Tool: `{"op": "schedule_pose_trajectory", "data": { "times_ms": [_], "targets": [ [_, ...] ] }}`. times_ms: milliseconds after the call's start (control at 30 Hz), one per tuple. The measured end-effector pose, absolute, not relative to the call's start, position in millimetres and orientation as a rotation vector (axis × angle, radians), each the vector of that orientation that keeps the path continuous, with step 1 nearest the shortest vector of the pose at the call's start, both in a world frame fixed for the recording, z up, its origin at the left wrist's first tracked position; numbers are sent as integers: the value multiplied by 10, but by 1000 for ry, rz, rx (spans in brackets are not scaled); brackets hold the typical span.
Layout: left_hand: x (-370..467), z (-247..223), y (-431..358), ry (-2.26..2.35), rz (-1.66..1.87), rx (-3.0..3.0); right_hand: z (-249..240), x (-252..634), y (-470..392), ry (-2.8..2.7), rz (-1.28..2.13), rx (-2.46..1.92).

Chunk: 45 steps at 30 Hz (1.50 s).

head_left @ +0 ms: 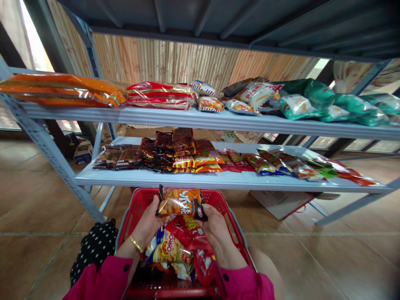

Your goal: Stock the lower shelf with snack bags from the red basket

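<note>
One orange-and-black snack bag [180, 203], large white Chinese characters across front; gripped at opposite ends by left hand [150, 221] and right hand [215, 224], above red basket [142, 197]. In basket: red packets [204, 266], yellow characters on one; yellow-and-blue packet [167, 250], rounded red-and-white brand lettering, not surely legible. Behind, on lower shelf [234, 185]: black packs [164, 142], stacked. On upper shelf [187, 118]: green-and-white bags [317, 98], print too small to read.

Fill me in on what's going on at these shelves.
A person's left hand and right hand hold an orange-and-black snack bag between them, above a red basket. Other snack packets lie in the basket. Beyond it, bagged goods rest on the lower shelf and the upper shelf.
</note>
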<state>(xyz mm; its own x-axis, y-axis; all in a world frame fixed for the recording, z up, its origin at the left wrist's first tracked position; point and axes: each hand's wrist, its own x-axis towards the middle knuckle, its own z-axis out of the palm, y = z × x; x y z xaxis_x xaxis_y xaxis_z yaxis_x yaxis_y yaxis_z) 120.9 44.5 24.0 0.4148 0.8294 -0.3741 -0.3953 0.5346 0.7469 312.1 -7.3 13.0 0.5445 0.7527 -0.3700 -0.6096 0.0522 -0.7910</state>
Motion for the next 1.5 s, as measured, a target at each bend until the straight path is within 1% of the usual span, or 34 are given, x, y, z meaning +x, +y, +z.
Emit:
{"op": "schedule_pose_trajectory", "data": {
  "times_ms": [167,333,567,700,867,967,1233,1500],
  "targets": [
    [1250,234,440,658,893,457,133,2929,-33,-189,1102,-902],
    [1351,217,371,701,927,501,171,2621,-46,-232,1175,-800],
    [1385,172,325,744,1041,479,119,2457,-184,-395,1290,-985],
    [1331,192,343,786,1036,493,98,2523,-224,-354,1345,-1079],
    [1243,180,320,958,858,579,182,2554,-217,-215,1273,-1130],
    [1213,139,290,977,750,658,192,2538,-211,-229,1252,-1144],
    [1191,125,278,938,783,616,63,2560,-163,-171,1209,-1108],
    [1179,147,280,861,840,578,39,2559,-138,-170,1187,-1106]
  ]
}}
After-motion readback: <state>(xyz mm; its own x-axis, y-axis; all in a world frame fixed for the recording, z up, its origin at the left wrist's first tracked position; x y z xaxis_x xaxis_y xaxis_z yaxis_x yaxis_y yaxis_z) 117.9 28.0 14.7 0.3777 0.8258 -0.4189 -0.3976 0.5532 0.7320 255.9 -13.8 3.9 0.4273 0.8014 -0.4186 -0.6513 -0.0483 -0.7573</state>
